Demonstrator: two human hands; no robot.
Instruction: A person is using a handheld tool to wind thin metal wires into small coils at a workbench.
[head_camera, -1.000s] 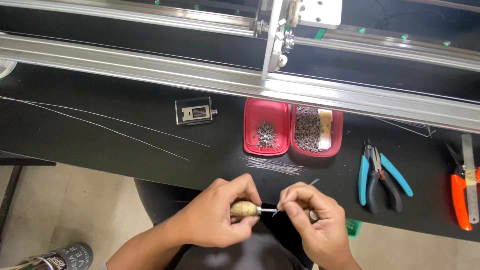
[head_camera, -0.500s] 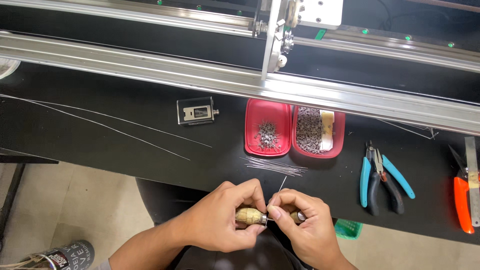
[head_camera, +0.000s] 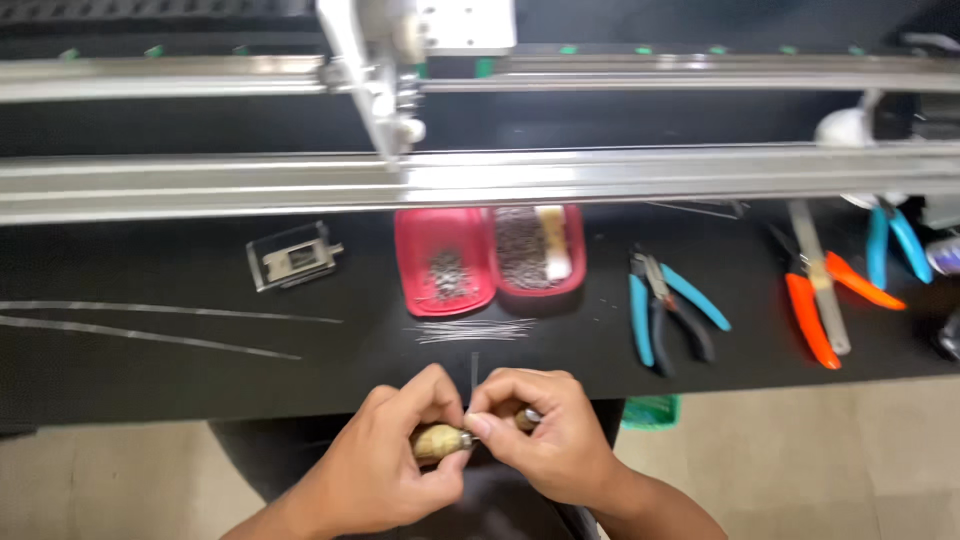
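Observation:
My left hand (head_camera: 385, 465) grips a small tool with a rounded tan wooden handle (head_camera: 436, 441) just in front of the black table's near edge. My right hand (head_camera: 545, 440) meets it at the tool's metal tip, fingertips pinched on a thin metal wire (head_camera: 474, 372) that sticks up toward the table. The two hands touch at the thumbs. What sits under my right fingers is partly hidden.
On the black table (head_camera: 150, 370) lie a bundle of short wires (head_camera: 470, 329), two red trays (head_camera: 445, 260) of small metal parts, a small clear box (head_camera: 293, 257), long wires (head_camera: 150, 325) at left, blue-handled pliers (head_camera: 665, 310) and orange-handled cutters (head_camera: 815, 305). Aluminium rails (head_camera: 480, 180) span the back.
The view has shifted and tilted. My hands have come closer together around the tool, and the thin wire now points upright from my fingertips instead of slanting right.

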